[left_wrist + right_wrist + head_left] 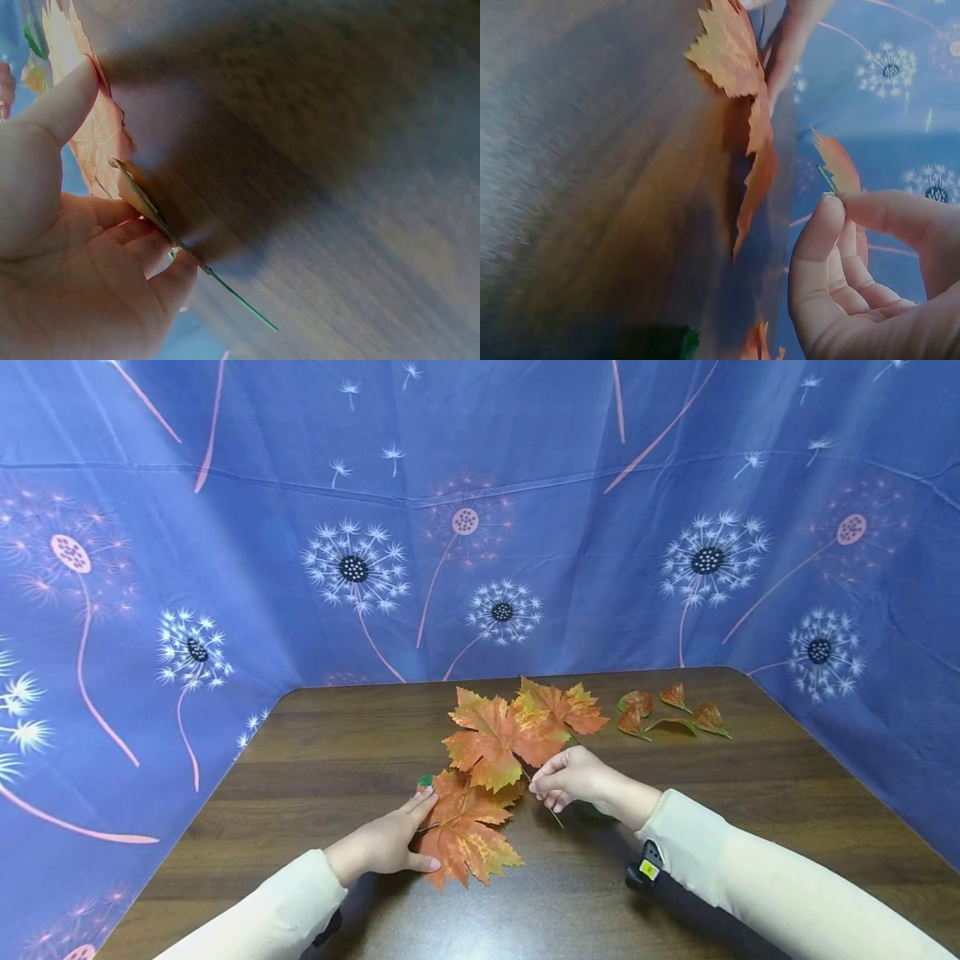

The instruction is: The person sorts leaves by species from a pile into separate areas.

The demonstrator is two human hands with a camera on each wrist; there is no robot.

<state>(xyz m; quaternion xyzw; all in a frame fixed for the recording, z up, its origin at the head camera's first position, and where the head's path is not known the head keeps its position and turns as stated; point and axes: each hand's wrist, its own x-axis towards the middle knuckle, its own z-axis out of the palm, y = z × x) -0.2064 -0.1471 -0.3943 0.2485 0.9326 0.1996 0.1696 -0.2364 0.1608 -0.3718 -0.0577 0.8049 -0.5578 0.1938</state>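
Orange-and-yellow artificial maple leaves lie overlapping at the middle of the table. My right hand [573, 777] pinches a thin stem [557, 817] between thumb and index finger, below a large upper maple leaf [483, 735]. The right wrist view shows the green stem tip [825, 178] at those fingertips. Over the left edge of a lower maple leaf [468, 847], my left hand [390, 839] is spread, its thumb touching the leaf. In the left wrist view, a leaf stem [244, 301] runs past the fingertips. Another maple leaf [573, 708] lies behind the upper one.
Several small, curled reddish-green leaves [708, 717] lie at the table's back right. A bit of green [426, 781] shows by the left fingertips. The brown wooden table [337, 735] ends against a blue dandelion-print curtain [592, 585] at the back and sides.
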